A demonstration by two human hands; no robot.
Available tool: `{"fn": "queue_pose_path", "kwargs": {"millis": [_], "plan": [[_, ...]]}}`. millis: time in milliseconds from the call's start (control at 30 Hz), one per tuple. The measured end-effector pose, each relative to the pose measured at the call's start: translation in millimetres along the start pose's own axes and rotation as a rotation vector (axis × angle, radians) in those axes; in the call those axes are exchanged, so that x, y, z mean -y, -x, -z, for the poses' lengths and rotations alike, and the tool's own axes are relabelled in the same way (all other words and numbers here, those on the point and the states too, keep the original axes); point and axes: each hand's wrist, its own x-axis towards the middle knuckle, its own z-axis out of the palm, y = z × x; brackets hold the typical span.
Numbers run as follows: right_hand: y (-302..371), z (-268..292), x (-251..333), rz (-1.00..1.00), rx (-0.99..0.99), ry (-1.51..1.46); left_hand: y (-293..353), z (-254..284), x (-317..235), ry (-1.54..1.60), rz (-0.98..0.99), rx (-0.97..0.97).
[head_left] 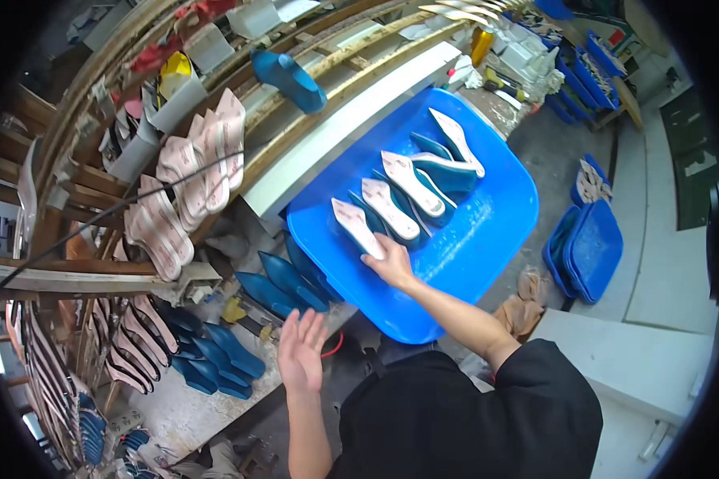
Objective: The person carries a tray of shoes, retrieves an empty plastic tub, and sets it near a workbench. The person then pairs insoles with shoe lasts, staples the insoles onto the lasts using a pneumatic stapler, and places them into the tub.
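Observation:
My right hand (pixel 390 263) reaches into a large blue plastic tub (pixel 475 275), fingers closed around the heel end of a shoe last (pixel 355 223) with a pale insole on its sole. That last is the leftmost in a slanted row of teal lasts with pale, pointed insoles (pixel 399 176), soles up, in the tub. Outside the tub's lower left rim, my left hand (pixel 302 351) is raised with its palm up and fingers spread, holding nothing. Closest to it are several teal shoe lasts (pixel 276 283) on the bench.
Wooden racks at left carry pale insoles (pixel 188 184) and one teal last (pixel 289 80). More teal lasts (pixel 220 359) stand on the worn bench (pixel 176 423). Stacked blue tubs (pixel 595 247) are on the floor at right, near a white box-like surface (pixel 615 359).

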Motion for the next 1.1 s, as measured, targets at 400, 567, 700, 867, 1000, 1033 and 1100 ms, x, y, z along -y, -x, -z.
{"fn": "queue_pose_path", "kwargs": {"millis": [400,567,700,867,1000,1033,1100], "plan": [[-235,91,281,0.376,-0.326,0.078,52,-68,-11,-0.059,-0.234,-0.141],[-106,125,239,0.093,0.276,-1.085,66,-74,-69,-0.339,-0.45,0.11],[62,119,232,-0.378,0.875,-1.519,58,-80,-114,-0.07,-0.588,0.44],[150,89,304,0.142,1.098,-0.642,143,-40,-186,0.27,-0.708,0.537],[115,58,506,0.893,0.446,-0.772,218,27,-227,0.444,-0.764,0.3],[120,49,572,0.968,0.34,-0.503,233,48,-235,0.477,-0.776,0.167],[85,12,652,1.002,0.121,-0.004,238,75,-237,0.551,-0.694,0.175]]}}
